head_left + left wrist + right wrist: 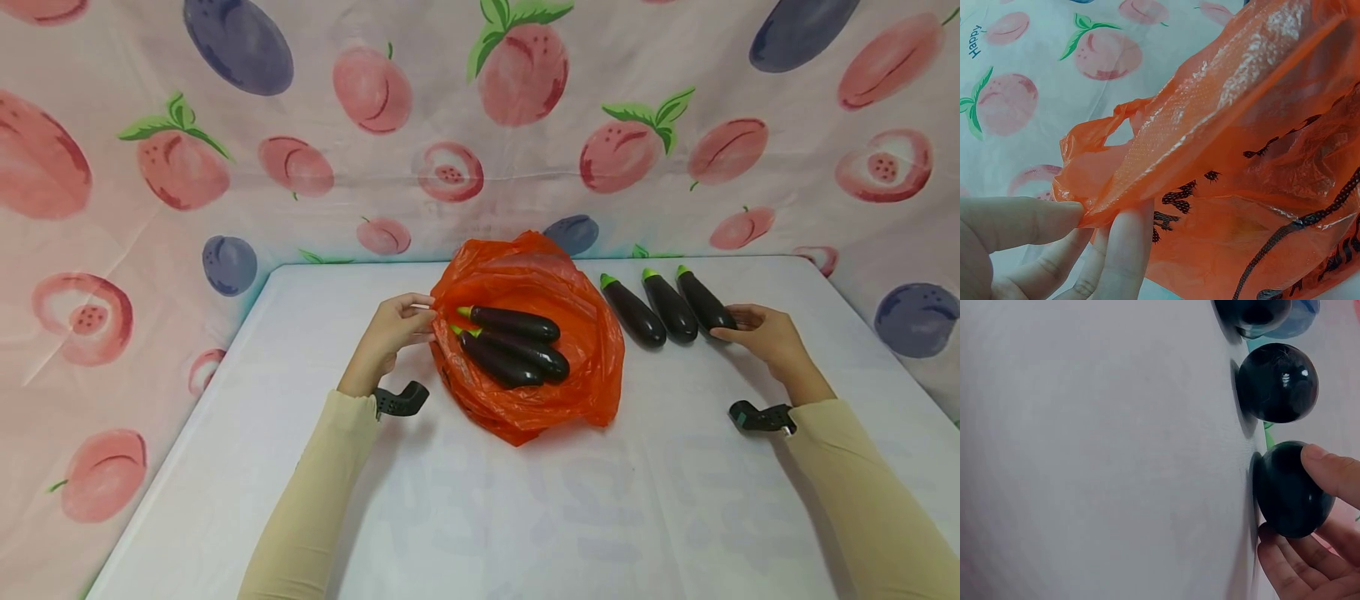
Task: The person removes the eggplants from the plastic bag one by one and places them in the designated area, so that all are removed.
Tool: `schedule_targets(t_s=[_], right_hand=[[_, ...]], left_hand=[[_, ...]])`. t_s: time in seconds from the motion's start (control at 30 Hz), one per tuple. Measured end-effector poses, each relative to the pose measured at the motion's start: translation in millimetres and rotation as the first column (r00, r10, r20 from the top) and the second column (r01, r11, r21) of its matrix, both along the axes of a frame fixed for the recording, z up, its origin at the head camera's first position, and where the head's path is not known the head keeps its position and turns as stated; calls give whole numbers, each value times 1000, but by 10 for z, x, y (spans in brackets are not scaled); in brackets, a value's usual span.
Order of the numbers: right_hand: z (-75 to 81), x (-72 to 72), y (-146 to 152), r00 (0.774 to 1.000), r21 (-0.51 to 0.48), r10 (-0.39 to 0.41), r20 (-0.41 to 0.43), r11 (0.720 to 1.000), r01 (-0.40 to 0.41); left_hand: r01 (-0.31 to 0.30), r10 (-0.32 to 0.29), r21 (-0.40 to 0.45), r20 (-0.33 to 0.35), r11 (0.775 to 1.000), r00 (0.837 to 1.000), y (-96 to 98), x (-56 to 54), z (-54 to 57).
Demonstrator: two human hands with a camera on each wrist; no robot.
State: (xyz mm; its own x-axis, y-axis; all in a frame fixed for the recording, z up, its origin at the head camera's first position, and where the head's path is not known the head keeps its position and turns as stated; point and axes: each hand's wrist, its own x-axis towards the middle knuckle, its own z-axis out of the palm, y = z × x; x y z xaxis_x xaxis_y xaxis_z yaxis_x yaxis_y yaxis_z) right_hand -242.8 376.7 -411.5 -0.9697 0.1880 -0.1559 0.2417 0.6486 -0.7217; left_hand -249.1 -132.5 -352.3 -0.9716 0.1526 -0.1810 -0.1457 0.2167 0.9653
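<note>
A red-orange plastic bag (pixel 592 392) lies spread with its mouth facing up, and three dark eggplants (pixel 517 323) with green tips are in it. My left hand (pixel 392 329) pinches the bag's left rim; in the left wrist view the thumb and fingers (pixel 1129 244) have the thin film between them. To the right of the bag, three more eggplants lie side by side on the table. The rightmost eggplant (pixel 703 300) is gripped at its round lower end by my right hand (pixel 765 333). Up close in the right wrist view, the thumb lies on that eggplant (pixel 1291 487) and the fingers curl beneath.
Left of the held one lie the middle eggplant (pixel 670 308) and another eggplant (pixel 633 312) nearest the bag. All stand on a white-covered table (pixel 525 517). A fruit-patterned cloth (pixel 300 100) hangs behind its back edge. Each wrist carries a small black camera (pixel 402 400).
</note>
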Motion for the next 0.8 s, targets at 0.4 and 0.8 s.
schedule_targets(t_s=[0.4, 0.8], right_hand=[[-18, -25, 27, 1000, -7, 20, 19, 1000, -19], [10, 8, 38, 999, -4, 40, 25, 999, -40]], left_hand=[[-1, 1, -10, 6, 1000, 1000, -3, -4, 8], [-2, 2, -11, 5, 1000, 1000, -13, -1, 17]])
